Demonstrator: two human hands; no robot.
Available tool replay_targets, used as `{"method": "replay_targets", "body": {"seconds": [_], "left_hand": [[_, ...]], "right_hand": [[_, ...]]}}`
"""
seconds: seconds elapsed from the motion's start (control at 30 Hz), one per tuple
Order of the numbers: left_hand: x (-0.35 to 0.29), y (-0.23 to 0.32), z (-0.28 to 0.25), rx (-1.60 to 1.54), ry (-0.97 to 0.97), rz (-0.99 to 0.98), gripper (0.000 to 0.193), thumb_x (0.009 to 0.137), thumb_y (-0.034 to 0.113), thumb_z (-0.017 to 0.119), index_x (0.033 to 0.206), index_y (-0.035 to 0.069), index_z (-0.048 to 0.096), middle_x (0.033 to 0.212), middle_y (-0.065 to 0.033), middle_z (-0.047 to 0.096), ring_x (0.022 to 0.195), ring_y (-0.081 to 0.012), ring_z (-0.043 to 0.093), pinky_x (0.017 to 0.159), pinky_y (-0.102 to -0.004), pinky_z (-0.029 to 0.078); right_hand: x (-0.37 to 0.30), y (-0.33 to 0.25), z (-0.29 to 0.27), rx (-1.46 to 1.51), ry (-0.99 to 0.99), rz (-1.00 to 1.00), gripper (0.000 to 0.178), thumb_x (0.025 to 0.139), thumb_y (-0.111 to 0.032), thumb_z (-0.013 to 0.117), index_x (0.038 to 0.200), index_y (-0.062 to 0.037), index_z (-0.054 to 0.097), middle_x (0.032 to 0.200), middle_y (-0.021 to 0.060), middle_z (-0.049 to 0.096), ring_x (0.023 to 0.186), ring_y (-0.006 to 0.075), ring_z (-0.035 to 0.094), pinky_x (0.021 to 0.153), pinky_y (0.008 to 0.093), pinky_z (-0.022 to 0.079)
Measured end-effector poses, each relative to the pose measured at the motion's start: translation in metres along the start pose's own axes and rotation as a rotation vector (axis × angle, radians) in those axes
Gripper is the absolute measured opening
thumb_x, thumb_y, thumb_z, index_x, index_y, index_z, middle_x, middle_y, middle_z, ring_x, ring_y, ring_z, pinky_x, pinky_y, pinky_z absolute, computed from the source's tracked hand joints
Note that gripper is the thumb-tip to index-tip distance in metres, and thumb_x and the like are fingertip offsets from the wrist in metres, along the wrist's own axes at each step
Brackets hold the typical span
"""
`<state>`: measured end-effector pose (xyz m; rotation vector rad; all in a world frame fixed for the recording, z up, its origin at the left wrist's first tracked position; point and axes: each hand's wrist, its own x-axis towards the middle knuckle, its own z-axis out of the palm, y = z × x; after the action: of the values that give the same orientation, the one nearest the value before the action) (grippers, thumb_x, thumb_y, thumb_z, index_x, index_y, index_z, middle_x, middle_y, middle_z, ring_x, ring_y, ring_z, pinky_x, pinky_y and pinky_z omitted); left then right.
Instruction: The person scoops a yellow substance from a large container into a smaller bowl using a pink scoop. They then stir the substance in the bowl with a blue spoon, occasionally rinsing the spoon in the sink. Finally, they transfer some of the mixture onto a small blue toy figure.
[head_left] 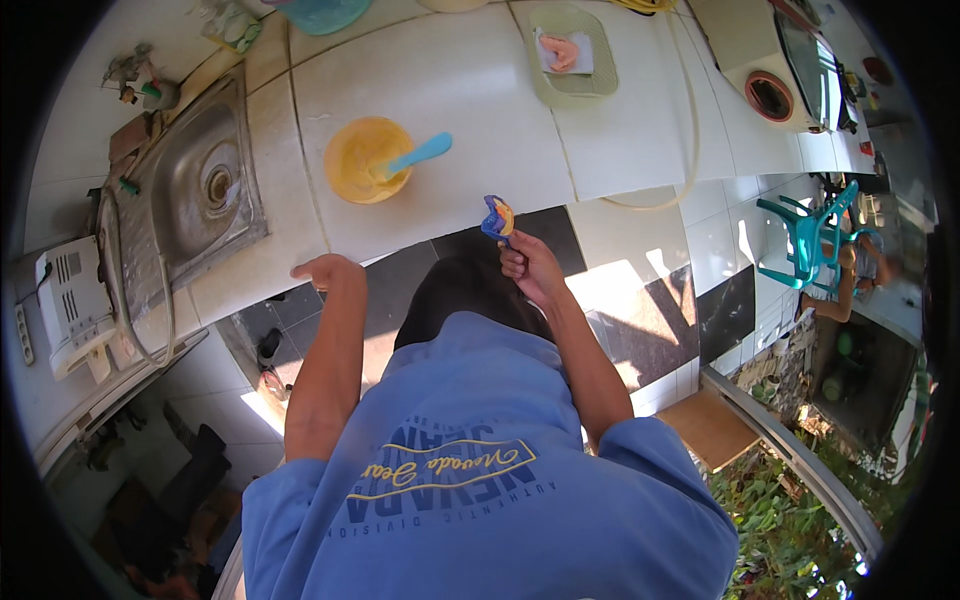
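Observation:
My right hand [533, 266] pinches a small blue and yellow packet [497, 218] just off the counter's front edge. My left hand [329, 271] rests at the counter edge to the left, holding nothing, with its fingers stretched out in part. Between and beyond the hands, on the white tiled counter [450, 80], stands a yellow bowl [343, 150]. Pale yellow stuff coats its inside. Leaning in it is a light blue spatula [427, 150], whose handle sticks out to the right.
To the left is a steel sink [205, 165]. Farther back, a pale green tray [545, 90] bears a pink thing on white paper. A yellowish hose [690, 110] runs over the counter edge. At the right are a turquoise plastic chair [805, 240] and another person [850, 285].

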<state>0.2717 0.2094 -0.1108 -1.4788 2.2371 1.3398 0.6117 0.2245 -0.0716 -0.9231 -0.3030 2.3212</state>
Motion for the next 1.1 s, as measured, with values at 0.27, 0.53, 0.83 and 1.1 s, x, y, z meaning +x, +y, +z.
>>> {"method": "replay_targets", "body": {"seconds": [0.27,0.53,0.83,1.1], "left_hand": [[0.005,0.002,-0.005,-0.038,-0.063,-0.031,0.093,0.084,0.076,0.035,0.121,-0.004,0.064,0.134,-0.0153,0.058,0.121,-0.0356,0.056,0.106,-0.0445,0.041],[0.003,0.003,0.006,-0.040,0.010,-0.083,0.094,0.083,0.078,0.033,0.122,-0.001,0.064,0.134,-0.0120,0.059,0.122,-0.0343,0.055,0.106,-0.0436,0.041],[-0.007,0.002,-0.001,-0.021,-0.042,-0.073,0.094,0.085,0.077,0.029,0.123,-0.003,0.063,0.135,-0.0139,0.057,0.124,-0.0340,0.054,0.108,-0.0440,0.039],[-0.005,0.002,0.001,0.018,-0.032,-0.059,0.096,0.086,0.077,0.029,0.123,-0.006,0.062,0.132,-0.0155,0.059,0.123,-0.0346,0.055,0.107,-0.0464,0.040]], "right_hand": [[-0.001,0.005,0.009,-0.722,0.331,-0.319,0.017,0.099,-0.018,0.055,0.092,-0.0044,0.064,0.066,-0.0019,0.053,0.053,0.0059,0.045,0.050,0.0215,0.036],[-0.016,-0.011,0.043,-1.342,0.597,-1.029,0.009,0.091,-0.010,0.065,0.095,-0.0033,0.069,0.074,0.0085,0.064,0.056,0.0197,0.058,0.053,0.0302,0.046],[-0.018,-0.017,0.040,-1.448,0.595,-1.023,0.009,0.091,-0.009,0.063,0.097,-0.0036,0.069,0.078,0.0101,0.066,0.058,0.0241,0.061,0.054,0.0331,0.047],[-0.020,-0.019,0.039,-1.369,0.637,-0.973,0.012,0.093,-0.012,0.063,0.098,-0.0033,0.069,0.073,0.0080,0.064,0.055,0.0159,0.056,0.052,0.0287,0.044]]}}
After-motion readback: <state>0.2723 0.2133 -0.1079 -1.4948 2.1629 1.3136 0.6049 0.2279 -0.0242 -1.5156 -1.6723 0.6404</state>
